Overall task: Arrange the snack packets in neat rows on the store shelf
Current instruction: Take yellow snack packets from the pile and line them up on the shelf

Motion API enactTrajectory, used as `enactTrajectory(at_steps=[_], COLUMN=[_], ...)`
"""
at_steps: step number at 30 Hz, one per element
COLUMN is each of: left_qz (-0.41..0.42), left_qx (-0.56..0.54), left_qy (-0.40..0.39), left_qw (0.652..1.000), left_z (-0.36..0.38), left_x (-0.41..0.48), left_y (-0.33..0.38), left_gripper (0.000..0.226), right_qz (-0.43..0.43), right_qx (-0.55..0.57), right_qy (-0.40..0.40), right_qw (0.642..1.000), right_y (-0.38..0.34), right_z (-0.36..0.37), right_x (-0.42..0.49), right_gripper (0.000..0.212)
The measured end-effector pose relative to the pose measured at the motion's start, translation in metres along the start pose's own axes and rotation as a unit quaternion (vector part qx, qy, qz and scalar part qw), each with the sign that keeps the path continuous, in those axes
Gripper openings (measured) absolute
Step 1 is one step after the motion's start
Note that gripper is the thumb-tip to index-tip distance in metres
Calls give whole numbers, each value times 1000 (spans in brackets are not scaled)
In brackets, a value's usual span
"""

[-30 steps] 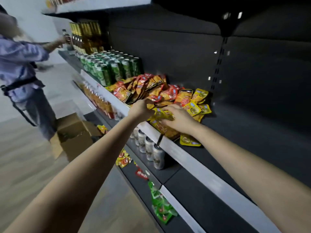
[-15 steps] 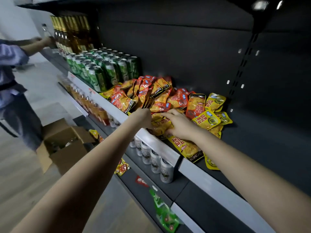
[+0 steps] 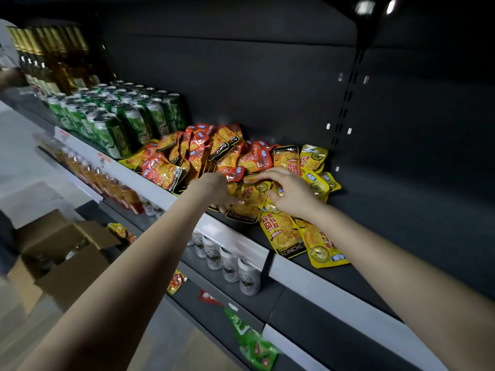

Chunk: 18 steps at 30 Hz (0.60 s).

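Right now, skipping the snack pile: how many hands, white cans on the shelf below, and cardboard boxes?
Hands: 2, the left hand and the right hand
White cans: 4 clearly seen; anything further left is too blurred to count
Cardboard box: 1, open, on the floor
Total: 7

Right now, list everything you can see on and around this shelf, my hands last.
Snack packets: many, orange, red and yellow, loose pile on middle shelf.
Green cans: many, green, rows left of the pile.
Glass bottles: several, amber, far left, same shelf.
White cans: at least four, white, shelf below.
Green packet: one, green, lowest shelf.
Cardboard box: one, brown, open, floor at left.
Left hand: one, on a yellow packet at the shelf front.
Right hand: one, fingers spread over the pile.
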State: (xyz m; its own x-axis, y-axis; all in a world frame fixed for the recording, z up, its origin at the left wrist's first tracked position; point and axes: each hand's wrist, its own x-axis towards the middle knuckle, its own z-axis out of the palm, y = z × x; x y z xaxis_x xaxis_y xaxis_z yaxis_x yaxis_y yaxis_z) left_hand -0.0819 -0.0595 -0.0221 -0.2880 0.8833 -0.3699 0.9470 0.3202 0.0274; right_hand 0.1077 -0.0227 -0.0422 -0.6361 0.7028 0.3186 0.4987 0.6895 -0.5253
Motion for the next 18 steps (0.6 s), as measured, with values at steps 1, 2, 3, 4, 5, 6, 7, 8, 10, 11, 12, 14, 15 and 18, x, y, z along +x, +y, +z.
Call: enactTrajectory(at_steps=[1,2,3,4,5,6,7,8,10,11,12,14,15,18], left_qz=[1,6,15,28,40,49,51,49,37,31,26,22,19,20], left_qx=[-18,-38,-56,-68,-74,-74,-72,-77,-104,-123,-142,-198,-247,-390], left_qy=[32,78,123,152,164,162,154,147,128,110,94,67,53,46], left_qw=[999,996,991,986,983,983,984,985,986,986,985,978,967,919], left_z=[-1,-1,1,3,5,7,8,10,12,13,14,17,19,25], left_x=[0,0,1,0,-2,-5,-8,-11,-14,-15,-15,-17,-18,-24], left_y=[4,8,12,17,22,27,32,36,39,39,38,38,37,36], left_gripper=[47,50,54,58,61,63,63,61,58,56,56,56,53,36], right_qz=[18,50,96,151,198,229,243,245,232,223,219,237,258,303], right_qx=[-16,-48,-101,-159,-195,-203,-196,-188,-178,-169,-146,-70,-31,62], right_qy=[26,35,20,-16,-53,-72,-70,-52,-10,10,25,40,37,39], right_qw=[999,997,990,975,959,949,947,950,956,960,964,968,965,950], right_y=[3,9,15,21,25,28,29,27,23,20,19,19,21,30], right_z=[-7,-12,-17,-21,-24,-26,-26,-26,-22,-20,-18,-19,-23,-35], right_x=[0,1,2,3,2,1,-1,-2,-4,-6,-8,-13,-16,-26], right_gripper=[44,45,48,55,64,71,75,76,75,74,73,73,71,60])
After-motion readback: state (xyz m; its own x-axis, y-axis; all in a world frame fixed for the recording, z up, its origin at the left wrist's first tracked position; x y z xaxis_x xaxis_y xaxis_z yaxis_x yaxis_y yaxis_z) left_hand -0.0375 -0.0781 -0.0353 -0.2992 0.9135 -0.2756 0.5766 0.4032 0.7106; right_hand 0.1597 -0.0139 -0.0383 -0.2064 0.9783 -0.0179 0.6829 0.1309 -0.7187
